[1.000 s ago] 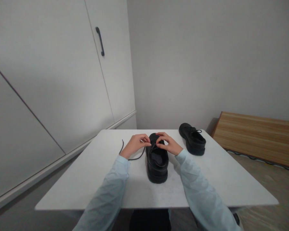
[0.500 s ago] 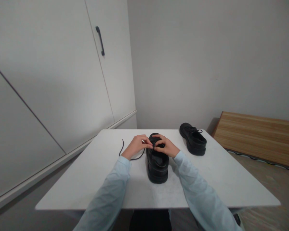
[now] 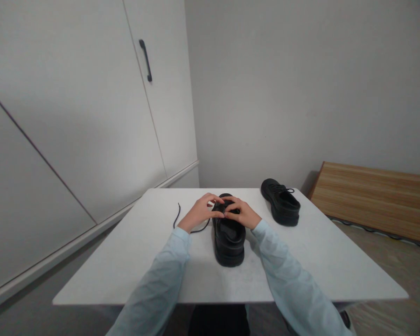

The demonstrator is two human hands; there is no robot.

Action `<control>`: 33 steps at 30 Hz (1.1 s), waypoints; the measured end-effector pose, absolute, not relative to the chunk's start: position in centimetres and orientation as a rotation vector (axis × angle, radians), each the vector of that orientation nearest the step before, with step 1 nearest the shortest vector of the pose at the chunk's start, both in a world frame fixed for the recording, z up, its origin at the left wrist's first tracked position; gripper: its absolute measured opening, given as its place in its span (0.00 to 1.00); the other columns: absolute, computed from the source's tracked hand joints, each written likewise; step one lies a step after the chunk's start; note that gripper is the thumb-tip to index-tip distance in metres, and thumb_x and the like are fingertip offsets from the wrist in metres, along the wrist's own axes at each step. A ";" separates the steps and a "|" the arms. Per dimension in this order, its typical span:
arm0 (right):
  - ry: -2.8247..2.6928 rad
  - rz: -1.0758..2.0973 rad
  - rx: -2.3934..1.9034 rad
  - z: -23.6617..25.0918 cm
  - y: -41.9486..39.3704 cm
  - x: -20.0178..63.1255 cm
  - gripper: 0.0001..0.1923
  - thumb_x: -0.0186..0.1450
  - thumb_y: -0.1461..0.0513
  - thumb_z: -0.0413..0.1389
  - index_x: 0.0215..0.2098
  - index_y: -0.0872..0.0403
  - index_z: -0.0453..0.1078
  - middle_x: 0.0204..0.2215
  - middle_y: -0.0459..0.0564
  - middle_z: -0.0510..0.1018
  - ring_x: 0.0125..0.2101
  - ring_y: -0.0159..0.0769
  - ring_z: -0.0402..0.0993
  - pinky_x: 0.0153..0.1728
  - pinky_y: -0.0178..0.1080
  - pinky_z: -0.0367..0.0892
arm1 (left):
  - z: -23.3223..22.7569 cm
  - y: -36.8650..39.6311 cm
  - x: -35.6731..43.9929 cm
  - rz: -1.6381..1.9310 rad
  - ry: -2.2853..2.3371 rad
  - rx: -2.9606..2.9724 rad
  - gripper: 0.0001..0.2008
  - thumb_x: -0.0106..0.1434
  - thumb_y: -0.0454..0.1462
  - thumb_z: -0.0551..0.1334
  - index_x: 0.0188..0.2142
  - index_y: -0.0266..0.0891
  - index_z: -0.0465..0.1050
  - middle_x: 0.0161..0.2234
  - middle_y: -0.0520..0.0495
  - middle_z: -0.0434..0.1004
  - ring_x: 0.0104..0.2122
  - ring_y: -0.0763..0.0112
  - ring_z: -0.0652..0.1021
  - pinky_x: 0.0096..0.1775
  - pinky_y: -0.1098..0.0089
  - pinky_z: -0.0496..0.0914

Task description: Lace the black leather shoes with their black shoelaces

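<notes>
- The table is in front of me.
- One shoe sits on it, right before me, heel end nearest me.
- My left hand is at the shoe's left side and my right hand at its right, both on its far part.
- A lace lies on the table left of that shoe.
- The other shoe sits further back, to the right.
- A cupboard stands to my left.
- A wooden board lies far right, beyond the table.

Domestic room, plainly furnished.
White built-in wardrobe doors with a dark handle line the left wall; a bare grey wall stands behind. A white table sits on wood-look flooring, with a low wooden board against the wall at right.
</notes>
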State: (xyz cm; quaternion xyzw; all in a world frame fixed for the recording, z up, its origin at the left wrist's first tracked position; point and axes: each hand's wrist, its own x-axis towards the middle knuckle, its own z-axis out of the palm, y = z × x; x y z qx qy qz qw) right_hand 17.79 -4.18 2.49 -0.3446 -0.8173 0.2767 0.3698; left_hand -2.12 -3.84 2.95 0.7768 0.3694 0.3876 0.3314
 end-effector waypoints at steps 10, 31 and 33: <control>-2.045 0.754 -0.903 2.7 -4.2 18.0 0.04 0.55 0.61 0.60 0.26 0.52 0.78 0.53 0.53 0.71 0.53 0.46 0.65 0.57 0.50 0.54 | 2.9 -4.4 -1.8 0.917 0.875 2.004 0.31 0.48 0.41 0.69 0.52 0.44 0.62 0.56 0.42 0.63 0.56 0.59 0.65 0.54 0.56 0.60; -1.234 1.295 -0.606 4.4 -4.4 19.7 0.14 0.58 0.57 0.56 0.19 0.55 0.62 0.35 0.51 0.79 0.33 0.38 0.78 0.41 0.44 0.70 | 2.5 -4.5 -2.0 0.839 0.850 1.979 0.27 0.52 0.42 0.67 0.51 0.43 0.65 0.54 0.44 0.66 0.54 0.62 0.68 0.53 0.62 0.61; -1.209 1.327 -0.616 4.5 -4.4 19.7 0.15 0.58 0.57 0.56 0.19 0.54 0.60 0.34 0.50 0.79 0.29 0.36 0.78 0.36 0.42 0.72 | 2.5 -4.4 -2.1 0.840 0.841 1.985 0.27 0.52 0.42 0.67 0.51 0.43 0.65 0.53 0.44 0.66 0.54 0.62 0.68 0.53 0.62 0.62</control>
